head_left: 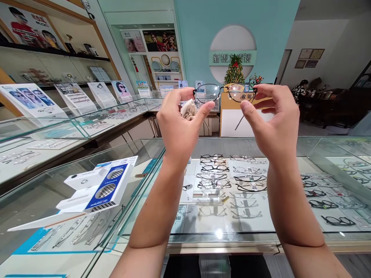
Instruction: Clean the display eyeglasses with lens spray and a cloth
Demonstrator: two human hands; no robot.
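I hold a pair of thin dark-framed glasses (224, 92) up at eye level with both hands. My left hand (179, 123) pinches the left rim between thumb and forefinger, and a crumpled beige cloth (189, 110) is tucked in its palm. My right hand (274, 119) pinches the right rim the same way. One temple arm hangs down below the right lens. Both forearms rise from the bottom of the view over the glass counter.
A glass display counter (246, 235) below holds several rows of glasses on white trays. A blue-and-white display card (108, 187) stands on the left counter. Behind stand a cashier desk (232, 119), a small Christmas tree (234, 71), and a seated person (301, 90) at far right.
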